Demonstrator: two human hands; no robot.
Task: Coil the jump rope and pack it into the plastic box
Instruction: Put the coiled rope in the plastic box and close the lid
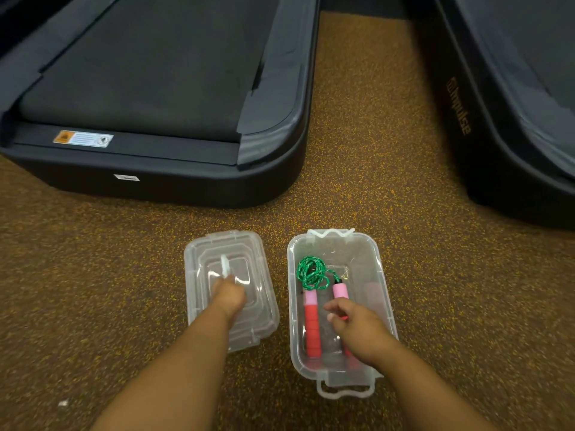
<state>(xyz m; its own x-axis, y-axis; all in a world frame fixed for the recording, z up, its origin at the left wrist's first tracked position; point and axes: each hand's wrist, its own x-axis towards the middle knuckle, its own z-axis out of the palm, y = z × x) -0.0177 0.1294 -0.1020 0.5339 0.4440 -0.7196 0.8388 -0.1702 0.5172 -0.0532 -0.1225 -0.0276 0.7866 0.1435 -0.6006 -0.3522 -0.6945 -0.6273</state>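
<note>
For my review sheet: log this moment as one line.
rope: coiled in box | lid: off, beside box | left hand: on lid | right hand: over handles

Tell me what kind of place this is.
Most likely a gym. A treadmill lies ahead, a second machine to the right, and the speckled rubber floor is typical of workout rooms. The jump rope fits too.
</note>
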